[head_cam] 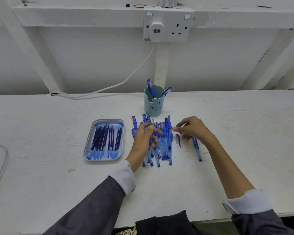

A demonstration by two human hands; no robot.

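Pens (162, 146), blue with clear barrels, are what the hands are busy with on the white table (41, 167). Farthest left, a shallow blue tray (92, 131) holds a row of dark ink refills (105, 138) lying side by side. Just right of it, the left hand (143, 139) curls its fingers around one uncapped pen (152, 123), its metal tip pointing away from the person. This hand hovers over the heap of pens at mid-table. Behind the heap stands a pale blue pen cup (153, 106) with two capped pens leaning in it. A loose cap (177, 139) lies just right of the heap. Above it the right hand (193, 129) hangs with fingers loosely spread and blurred, grasping nothing visible, with two more pens (198, 151) partly beneath it.
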